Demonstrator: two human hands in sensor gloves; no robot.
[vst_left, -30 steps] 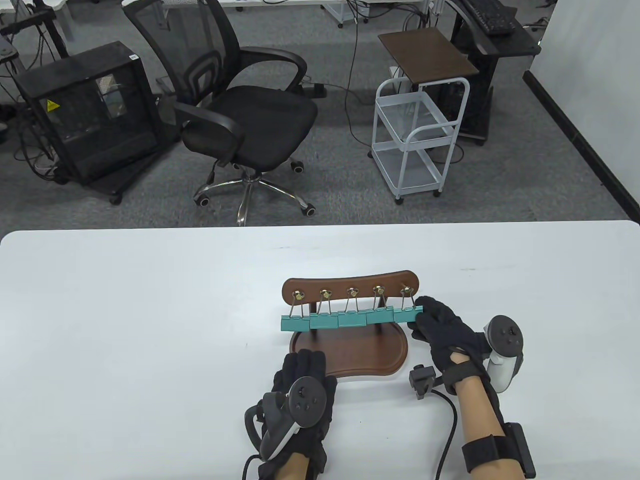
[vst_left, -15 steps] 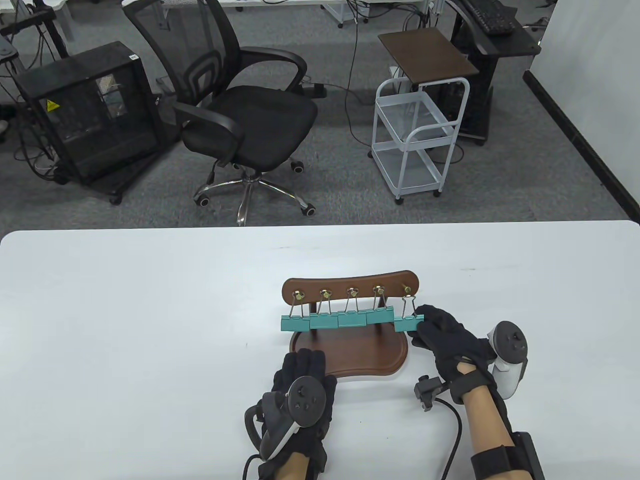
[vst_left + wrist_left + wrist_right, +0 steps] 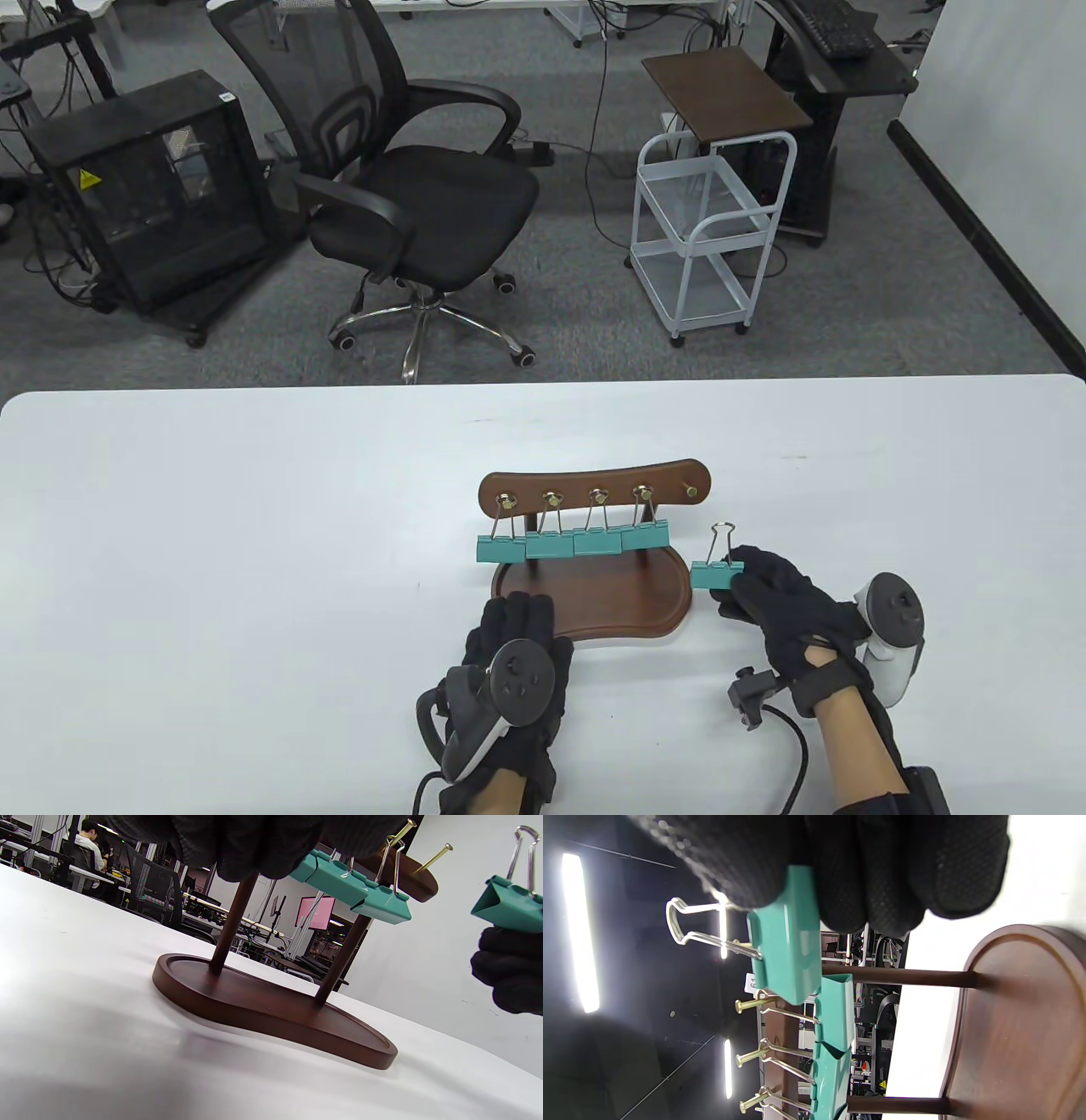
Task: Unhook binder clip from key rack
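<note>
The right hand [image 3: 785, 603] grips a teal binder clip [image 3: 714, 575] by its right end, the fingers [image 3: 865, 878] wrapped over the teal body so the wire loop stands free above them. Held this way the loop is left clear, which is what it takes to slide it off a peg. The clip is now in the air just right of the key rack [image 3: 594, 492], apart from it and a little nearer than the row of pegs. The rightmost peg [image 3: 691, 491] is bare; judging from that, the unhooking itself is done and what remains is setting the clip down.

The left hand [image 3: 509, 654] lies at the near edge of the rack's wooden base [image 3: 585, 607], fingers spread and holding nothing; the fingertips reach the rim, though whether they press on it cannot be told. Its place suggests it is there to steady the rack against the pull of the clip.

Four more teal clips [image 3: 573, 543] hang side by side from the other pegs, touching one another in a row. In the right wrist view the held clip sits just clear of the nearest hanging one, so the grip at the outer end keeps the fingers away from its neighbours. The rack stands on a white table [image 3: 212, 552].
</note>
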